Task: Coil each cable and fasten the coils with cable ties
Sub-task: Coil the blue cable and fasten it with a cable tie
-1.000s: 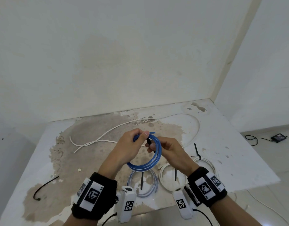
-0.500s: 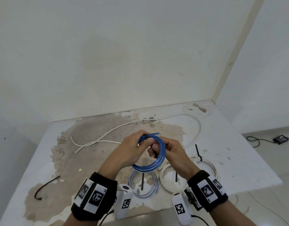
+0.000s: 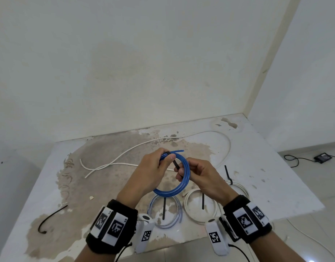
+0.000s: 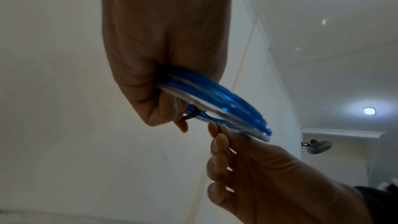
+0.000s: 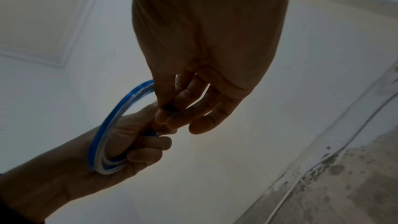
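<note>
— Blue coil (image 3: 177,183) held up over the table (image 3: 276,167), gripped by left hand (image 3: 149,174); black cable tie (image 3: 175,163) pinched in right hand (image 3: 200,176).
— From left wrist view, tie looped round the strands; hidden from above.
— Since a second ago?
— Tie tail drawn further out, toward the right.

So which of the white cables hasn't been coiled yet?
The long white cable strewn loose across the far side of the table; the other white cable, near the front edge, is a tied coil.
</note>
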The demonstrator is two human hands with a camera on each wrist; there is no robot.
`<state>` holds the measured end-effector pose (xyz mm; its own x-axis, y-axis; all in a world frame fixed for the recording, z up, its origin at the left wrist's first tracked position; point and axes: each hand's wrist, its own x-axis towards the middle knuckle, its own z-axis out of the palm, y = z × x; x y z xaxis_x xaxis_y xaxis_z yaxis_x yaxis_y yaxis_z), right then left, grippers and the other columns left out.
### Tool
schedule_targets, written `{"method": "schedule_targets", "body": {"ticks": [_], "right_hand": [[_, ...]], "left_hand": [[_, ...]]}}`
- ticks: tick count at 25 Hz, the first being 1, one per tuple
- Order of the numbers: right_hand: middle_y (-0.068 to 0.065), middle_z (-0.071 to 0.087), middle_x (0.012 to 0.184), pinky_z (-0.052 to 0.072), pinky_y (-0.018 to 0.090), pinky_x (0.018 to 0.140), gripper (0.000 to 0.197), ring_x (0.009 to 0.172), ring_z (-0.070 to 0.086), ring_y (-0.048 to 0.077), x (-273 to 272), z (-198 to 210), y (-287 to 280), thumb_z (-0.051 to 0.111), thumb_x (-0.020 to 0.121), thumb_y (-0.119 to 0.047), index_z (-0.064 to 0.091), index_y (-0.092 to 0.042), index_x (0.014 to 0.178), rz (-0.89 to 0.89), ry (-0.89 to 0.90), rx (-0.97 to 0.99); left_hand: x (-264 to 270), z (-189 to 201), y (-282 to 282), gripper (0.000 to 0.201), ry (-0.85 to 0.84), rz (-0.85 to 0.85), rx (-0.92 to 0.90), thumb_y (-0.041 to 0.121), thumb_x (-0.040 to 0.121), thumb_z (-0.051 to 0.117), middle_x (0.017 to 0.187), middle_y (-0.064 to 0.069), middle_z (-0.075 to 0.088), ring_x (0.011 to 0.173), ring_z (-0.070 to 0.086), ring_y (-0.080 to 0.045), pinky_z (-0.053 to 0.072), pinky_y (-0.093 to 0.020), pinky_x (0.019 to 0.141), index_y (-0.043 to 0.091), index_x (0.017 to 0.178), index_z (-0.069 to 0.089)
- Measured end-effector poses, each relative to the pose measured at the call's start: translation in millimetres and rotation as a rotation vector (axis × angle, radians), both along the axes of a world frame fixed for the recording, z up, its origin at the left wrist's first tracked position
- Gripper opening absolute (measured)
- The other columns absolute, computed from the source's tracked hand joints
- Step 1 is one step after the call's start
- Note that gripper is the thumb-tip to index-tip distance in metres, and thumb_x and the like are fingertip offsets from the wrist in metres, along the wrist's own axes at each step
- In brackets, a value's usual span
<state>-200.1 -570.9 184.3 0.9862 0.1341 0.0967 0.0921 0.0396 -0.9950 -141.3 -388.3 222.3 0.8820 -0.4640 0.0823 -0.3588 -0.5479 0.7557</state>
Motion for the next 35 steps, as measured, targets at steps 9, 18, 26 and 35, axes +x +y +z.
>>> {"method": "schedule_targets", "body": {"ticks": [9,18,26,35], "right_hand": [[0.0,0.075,0.088,0.059,0.033,0.077,0.009,0.081,0.073,0.016,-9,2,0,0.06,0.097,-0.003,0.067,0.002,0.099,0.018,0.047,0.025],[-0.007,0.074,0.08,0.054,0.024,0.076,0.012,0.08,0.071,0.013,-8,0,13,0.064,0.094,0.001,0.068,-0.009,0.088,0.032,0.0,-0.048],[-0.005,0.072,0.079,0.047,0.018,0.06,0.023,0.059,0.058,0.004,-15,15,-3,0.058,0.098,-0.005,0.076,-0.019,0.098,-0.516,-0.097,-0.192],[-0.007,0.048,0.061,0.033,0.025,0.059,0.032,0.056,0.04,0.009,-7,19,32,0.056,0.1,-0.036,0.069,-0.02,0.076,-0.265,0.153,-0.469]], "left_hand": [[4,-5,-1,0.025,0.118,-0.025,-0.117,0.039,0.098,0.052,0.053,0.02,0.05,0.045,0.044,-0.001,0.034,-0.018,0.054,0.019,0.1,0.066],[-3,-6,-3,0.02,0.071,0.051,-0.232,0.035,0.099,0.05,0.053,0.014,0.049,0.047,0.041,-0.004,0.036,-0.024,0.053,0.022,0.095,0.065],[4,-14,-1,0.017,0.013,0.044,-0.216,0.035,0.099,0.051,0.076,-0.005,0.058,0.061,0.046,-0.009,0.038,-0.02,0.057,0.023,0.101,0.063],[1,-32,-3,0.017,0.011,0.038,-0.204,0.033,0.1,0.052,0.063,0.01,0.053,0.054,0.046,-0.002,0.037,-0.014,0.055,0.02,0.1,0.064]]}}
